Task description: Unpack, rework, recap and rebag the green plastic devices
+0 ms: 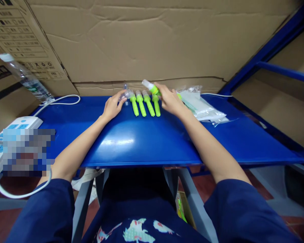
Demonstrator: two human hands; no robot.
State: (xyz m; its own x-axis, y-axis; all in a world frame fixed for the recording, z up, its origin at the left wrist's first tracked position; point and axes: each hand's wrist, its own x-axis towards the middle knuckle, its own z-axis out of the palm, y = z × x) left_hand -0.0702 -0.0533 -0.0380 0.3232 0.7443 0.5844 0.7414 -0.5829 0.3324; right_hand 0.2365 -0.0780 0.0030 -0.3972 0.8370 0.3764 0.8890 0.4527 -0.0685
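My left hand (114, 105) is at the back of the blue table, thumb and fingers closed around a clear ribbed plastic piece (128, 94). Beside it lie several bright green plastic handles (141, 106) in a row, clear ends toward the cardboard. My right hand (169, 99) is raised over the right end of this row. Its fingers are wrapped around a green plastic piece with a clear tip (148, 84), which points up and left. The fingers hide most of that piece.
A clear plastic bag (202, 104) lies right of my right hand. To the left are a tilted water bottle (31, 82), a white power strip (21, 126) and a white cable (62, 101). A cardboard wall (142, 44) stands behind the blue table (147, 138).
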